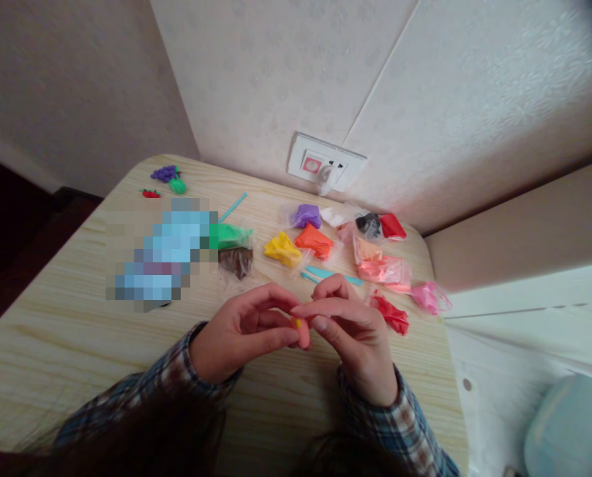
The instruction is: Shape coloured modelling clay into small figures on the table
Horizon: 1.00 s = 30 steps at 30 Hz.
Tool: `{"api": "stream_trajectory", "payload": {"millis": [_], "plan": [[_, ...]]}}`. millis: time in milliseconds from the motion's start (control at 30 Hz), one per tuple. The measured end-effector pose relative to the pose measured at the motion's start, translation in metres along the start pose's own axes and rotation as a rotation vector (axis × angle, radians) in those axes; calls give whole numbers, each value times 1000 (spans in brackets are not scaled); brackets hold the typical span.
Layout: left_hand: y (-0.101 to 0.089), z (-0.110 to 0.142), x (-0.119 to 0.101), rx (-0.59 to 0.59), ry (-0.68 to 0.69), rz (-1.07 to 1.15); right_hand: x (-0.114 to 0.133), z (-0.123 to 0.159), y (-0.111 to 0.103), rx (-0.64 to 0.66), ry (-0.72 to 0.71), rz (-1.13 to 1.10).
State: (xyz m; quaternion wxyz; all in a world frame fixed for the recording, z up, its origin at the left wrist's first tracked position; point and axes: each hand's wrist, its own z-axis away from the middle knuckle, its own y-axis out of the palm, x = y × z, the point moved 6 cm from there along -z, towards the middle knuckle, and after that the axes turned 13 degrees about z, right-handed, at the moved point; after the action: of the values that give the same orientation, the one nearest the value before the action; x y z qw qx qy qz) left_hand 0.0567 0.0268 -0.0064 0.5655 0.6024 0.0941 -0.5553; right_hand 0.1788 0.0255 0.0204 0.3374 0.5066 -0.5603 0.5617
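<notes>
My left hand [256, 328] is closed, thumb and fingers pinched around a small bit of yellow modelling clay [298, 323]. Over the same spot, my right hand [353, 331] has its thumb and index finger brought together at the left fingertips. Whatever sits between those right fingers is too small to make out. Just beyond the hands lie thin blue modelling tools [333, 275]. A bag of yellow clay [282, 249] and a bag of orange clay [315, 241] rest behind them. Right of my right hand is a bag of red clay [390, 313].
Bags of green clay [232, 236], brown clay [236, 262], purple clay [306, 216] and pink clay [429, 297] lie on the wooden table [52, 324]. Clay grapes [165, 174] sit far left, near a blurred blue area [176, 245]. A wall socket [325, 162] holds a plug.
</notes>
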Motion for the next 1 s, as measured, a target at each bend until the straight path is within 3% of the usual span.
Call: {"api": "stream_trajectory", "payload": {"millis": [1000], "plan": [[2,-3,3,22,-29,148,3,0,-5,-79,-14,114]]}}
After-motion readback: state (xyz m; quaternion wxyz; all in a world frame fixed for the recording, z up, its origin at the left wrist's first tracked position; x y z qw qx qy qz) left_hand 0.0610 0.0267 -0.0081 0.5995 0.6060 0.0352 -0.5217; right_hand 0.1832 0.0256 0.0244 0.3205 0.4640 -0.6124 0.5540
